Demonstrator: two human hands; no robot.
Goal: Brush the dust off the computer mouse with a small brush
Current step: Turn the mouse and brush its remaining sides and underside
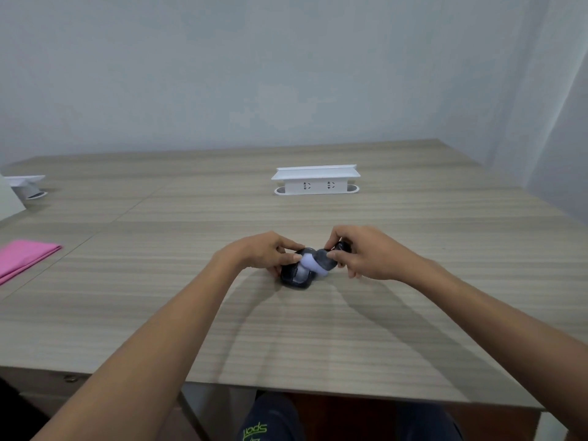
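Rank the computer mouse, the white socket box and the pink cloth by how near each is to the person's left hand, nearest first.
1. Computer mouse: under the left hand, touched by its fingers.
2. White socket box: farther back on the table, slightly right.
3. Pink cloth: far out at the table's left edge.

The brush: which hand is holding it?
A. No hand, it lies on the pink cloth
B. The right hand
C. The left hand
B. The right hand pinches the brush by its dark handle, with the pale bristles down on the computer mouse, while the left hand steadies the mouse on the table; the pink cloth lies far off to the left with nothing on it.
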